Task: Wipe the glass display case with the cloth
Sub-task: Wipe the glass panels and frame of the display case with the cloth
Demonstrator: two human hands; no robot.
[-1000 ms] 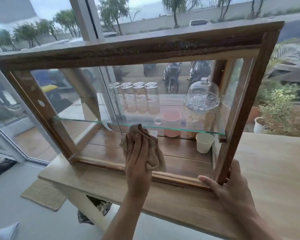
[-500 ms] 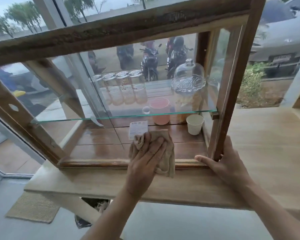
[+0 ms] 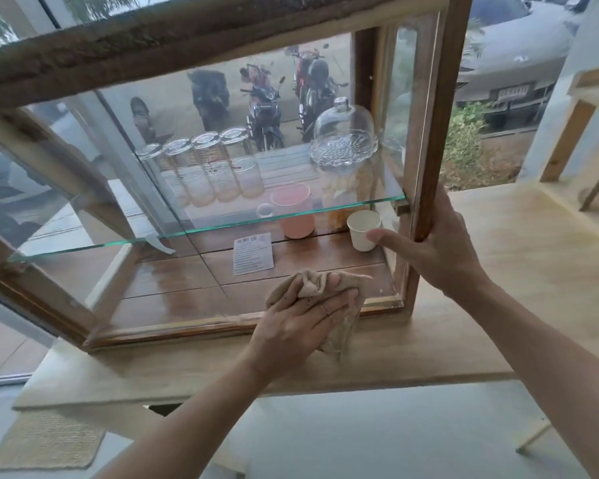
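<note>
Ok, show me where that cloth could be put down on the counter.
Bare counter runs right of the display case, past the right hand. A narrower strip lies in front, left of the left hand pressing the cloth. Inside, the right end is crowded.

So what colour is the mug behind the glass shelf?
Pale pink; the plastic mug with a side handle shows best in the head view.

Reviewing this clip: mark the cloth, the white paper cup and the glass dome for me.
cloth (image 3: 311, 284), head view, on the bunched fold above the fingers.
white paper cup (image 3: 361, 233), head view, on its side wall.
glass dome (image 3: 343, 123), head view, on its curved top below the knob.
</note>
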